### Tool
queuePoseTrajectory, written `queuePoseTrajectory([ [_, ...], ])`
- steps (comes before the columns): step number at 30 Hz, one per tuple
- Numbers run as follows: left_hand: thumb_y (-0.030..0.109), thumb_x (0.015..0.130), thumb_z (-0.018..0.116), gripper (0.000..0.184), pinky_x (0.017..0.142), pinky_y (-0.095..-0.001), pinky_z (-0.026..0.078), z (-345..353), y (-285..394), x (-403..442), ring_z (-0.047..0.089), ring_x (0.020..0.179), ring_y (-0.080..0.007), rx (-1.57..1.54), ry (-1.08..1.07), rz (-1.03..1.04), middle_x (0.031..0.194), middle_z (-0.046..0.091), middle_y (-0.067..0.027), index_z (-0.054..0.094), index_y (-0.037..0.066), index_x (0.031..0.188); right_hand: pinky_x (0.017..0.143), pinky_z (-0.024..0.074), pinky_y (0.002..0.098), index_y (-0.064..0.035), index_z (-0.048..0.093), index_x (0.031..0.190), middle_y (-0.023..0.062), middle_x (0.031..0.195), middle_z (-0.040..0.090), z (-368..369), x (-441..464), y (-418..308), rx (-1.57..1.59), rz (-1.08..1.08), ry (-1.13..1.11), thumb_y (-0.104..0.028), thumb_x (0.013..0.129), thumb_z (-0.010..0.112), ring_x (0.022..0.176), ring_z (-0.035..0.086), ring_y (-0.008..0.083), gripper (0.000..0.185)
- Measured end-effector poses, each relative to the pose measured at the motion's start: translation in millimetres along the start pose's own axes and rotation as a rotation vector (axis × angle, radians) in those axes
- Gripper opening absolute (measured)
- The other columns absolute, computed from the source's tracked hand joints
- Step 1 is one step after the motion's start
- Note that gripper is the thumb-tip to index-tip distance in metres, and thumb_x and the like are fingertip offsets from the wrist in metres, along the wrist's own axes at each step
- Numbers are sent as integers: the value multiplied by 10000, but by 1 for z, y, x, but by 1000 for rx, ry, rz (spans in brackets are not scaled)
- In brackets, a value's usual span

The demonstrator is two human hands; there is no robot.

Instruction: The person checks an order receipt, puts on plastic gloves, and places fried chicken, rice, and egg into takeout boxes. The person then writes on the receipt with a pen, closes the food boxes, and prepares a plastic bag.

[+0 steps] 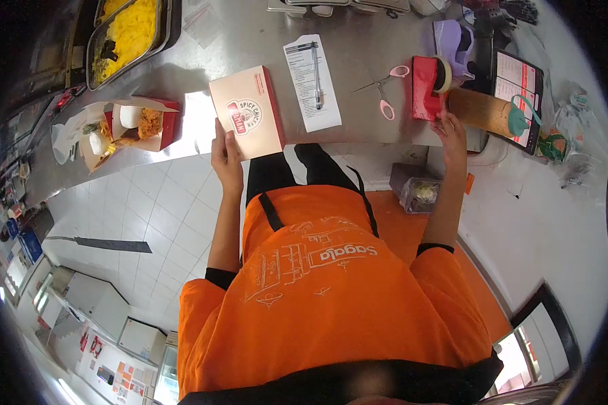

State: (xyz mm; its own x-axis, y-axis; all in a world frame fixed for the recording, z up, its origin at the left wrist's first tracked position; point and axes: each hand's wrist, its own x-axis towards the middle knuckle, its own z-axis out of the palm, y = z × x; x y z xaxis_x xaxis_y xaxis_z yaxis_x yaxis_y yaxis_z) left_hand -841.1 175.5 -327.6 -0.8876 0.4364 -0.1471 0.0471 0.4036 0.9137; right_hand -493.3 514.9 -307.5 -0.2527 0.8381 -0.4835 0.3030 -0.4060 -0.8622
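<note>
My left hand (227,150) grips the near left edge of a closed cardboard food box (267,128) printed "Spicy Chicken", thumb on the lid and fingers partly hidden. On the right, my right hand (451,129) is closed at the near end of a red tape dispenser (423,88). Whether tape is between those fingertips is too small to see. A yellowish tape roll (444,74) sits at the dispenser's side. Between the hands lie scissors (383,90) with pink handles, spread apart, and a printed paper slip (304,81) with a pen (317,74) on it.
An open food box (169,128) with rice and fried chicken stands at the left. Behind it are metal trays (161,30) of yellow food. Beyond my right hand are a purple tape dispenser (461,64), a bottle with a green cap (483,111) and a tablet (534,84).
</note>
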Motion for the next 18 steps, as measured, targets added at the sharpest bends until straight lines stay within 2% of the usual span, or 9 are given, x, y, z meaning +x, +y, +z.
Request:
queuePoseTrajectory([
  [3, 238, 973, 538, 446, 618, -225, 389, -3, 0, 2, 393, 682, -68, 36, 8, -3, 754, 406, 29, 460, 69, 1379, 831, 514, 324, -17, 576, 1093, 78, 1051, 566, 0, -35, 8, 346, -152, -17, -286, 936, 595, 922, 588, 176, 311],
  [6, 218, 947, 582, 375, 600, -231, 429, -6, 14, 0, 456, 667, -78, 129, 64, 6, 787, 490, 2, 562, 51, 1282, 779, 509, 303, -45, 577, 1093, 64, 1054, 578, -6, -42, 25, 267, 10, -76, -266, 941, 586, 935, 573, 154, 268],
  [9, 216, 910, 636, 302, 576, -232, 463, -10, 8, 6, 523, 685, -86, 108, 78, 59, 871, 591, -41, 657, 23, 1142, 654, 496, 282, -52, 597, 1066, 41, 1010, 606, -21, -11, 46, 550, 349, -259, -244, 940, 582, 841, 580, 120, 230],
  [10, 218, 897, 654, 285, 568, -232, 473, -12, 1, 8, 544, 694, -88, 82, 79, 83, 904, 622, -56, 684, 14, 1093, 599, 473, 266, -54, 609, 1052, 34, 979, 614, -15, -12, 47, 331, 416, -320, -242, 935, 588, 774, 572, 108, 223],
  [12, 228, 864, 694, 292, 584, -238, 496, -12, 17, 8, 623, 735, -110, 16, 64, -76, 889, 693, -88, 697, -14, 1027, 490, 428, 234, -57, 631, 1025, 22, 917, 629, 48, -35, 11, -125, 519, -440, -238, 924, 599, 641, 556, 83, 210],
  [14, 221, 855, 704, 299, 603, -244, 505, -9, 31, 8, 644, 711, -121, 10, 60, -153, 885, 712, -108, 693, -29, 1019, 353, 337, 210, -29, 652, 1006, 18, 727, 591, 130, -67, -35, -45, 329, -745, -216, 918, 598, 414, 469, 67, 214],
  [16, 214, 847, 708, 276, 622, -249, 503, -6, 11, 9, 639, 681, -114, -75, 80, -92, 854, 715, -119, 704, -37, 963, 315, 278, 209, -9, 656, 1004, 25, 685, 581, 218, -82, -69, -178, 180, -981, -201, 910, 609, 371, 432, 68, 218],
  [17, 200, 844, 703, 254, 616, -252, 496, -7, 9, 9, 631, 666, -110, -63, 71, -138, 824, 713, -113, 707, -32, 948, 319, 285, 217, 11, 643, 1026, 33, 655, 572, 260, -84, -71, -124, 147, -1003, -167, 904, 612, 377, 434, 61, 218],
  [18, 186, 842, 699, 233, 610, -255, 490, -7, 7, 10, 623, 650, -107, -55, 65, -183, 795, 710, -108, 710, -28, 934, 324, 308, 237, 5, 626, 1007, 39, 642, 571, 306, -84, -76, -224, -32, -1006, -126, 884, 625, 376, 442, 71, 181],
])
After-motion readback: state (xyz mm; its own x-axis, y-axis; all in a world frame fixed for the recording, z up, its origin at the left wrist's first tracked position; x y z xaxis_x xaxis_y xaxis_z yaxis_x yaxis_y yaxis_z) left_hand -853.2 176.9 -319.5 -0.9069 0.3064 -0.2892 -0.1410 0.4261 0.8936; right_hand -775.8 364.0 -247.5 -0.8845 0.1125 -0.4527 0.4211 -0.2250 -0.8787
